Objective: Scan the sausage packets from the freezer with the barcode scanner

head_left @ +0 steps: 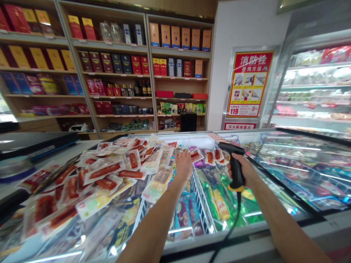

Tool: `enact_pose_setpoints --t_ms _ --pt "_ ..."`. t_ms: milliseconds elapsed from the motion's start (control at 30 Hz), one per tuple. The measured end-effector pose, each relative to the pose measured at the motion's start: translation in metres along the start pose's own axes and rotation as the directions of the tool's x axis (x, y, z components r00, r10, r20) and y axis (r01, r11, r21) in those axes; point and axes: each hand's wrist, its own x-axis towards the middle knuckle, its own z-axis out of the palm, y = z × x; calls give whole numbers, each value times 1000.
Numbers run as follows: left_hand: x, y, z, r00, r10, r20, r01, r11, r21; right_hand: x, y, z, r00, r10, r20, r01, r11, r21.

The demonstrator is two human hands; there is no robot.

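Note:
My right hand (245, 170) is wrapped round the grip of a black and yellow barcode scanner (238, 172), whose cord hangs down toward me. The scanner's head points left, over the chest freezer. My left hand (183, 163) reaches forward above the freezer with its fingers curled; their tips touch small packs at the far side, and what they grip is hidden. Just right of it lies a sealed sausage pack (195, 155). A large heap of vacuum-packed sausages (105, 171) covers the left of the freezer. A pale yellow pack (157, 183) lies at the heap's near right edge.
The freezer's white wire basket (200, 199) divides bagged goods below my arms. Glass lids with a dark frame (287, 186) lie to the right. Behind stand shelves of boxed goods (117, 64), a red fire-hydrant sign (250, 84) and a lit display cooler (315, 87).

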Motion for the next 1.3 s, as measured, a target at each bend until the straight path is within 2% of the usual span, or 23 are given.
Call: enact_pose_setpoints --t_ms 167,267,433,533,633,767,833,900,1033,1133,1200,1300 --pt "11 22 12 988 -135 73 137 990 -31 7 -5 -14 984 -114 -135 125 989 75" --pt "19 42 25 978 -160 132 170 983 -71 8 -8 -19 971 -129 -202 153 983 106" --pt "35 82 48 976 -46 215 84 982 -168 9 -10 -20 970 -133 -204 158 982 108" --pt "44 97 52 974 38 223 12 975 -221 12 -7 -20 973 -124 -196 145 984 98" --pt "48 84 47 982 19 188 22 977 -212 13 -5 -19 974 -117 -193 135 987 84" --pt "47 29 35 980 -142 136 158 980 -121 12 -2 -13 981 -108 -160 119 991 63" --pt "44 5 30 973 -158 170 176 980 -96 11 0 -10 987 -100 -128 106 993 42" --pt "38 -8 26 969 -109 223 135 986 -103 11 1 -9 990 -93 -105 96 995 30" --pt "19 -5 15 959 39 281 10 985 -170 9 4 -7 996 -65 -66 69 996 53" --pt "2 1 5 956 81 281 -21 977 -212 5 8 -2 1000 -11 6 11 999 33" --pt "-7 0 -1 966 28 257 28 977 -212 2 11 4 998 15 57 -14 1000 -16" --pt "-13 -2 -3 970 -149 191 186 964 -191 -2 15 12 995 34 99 -25 996 -91"
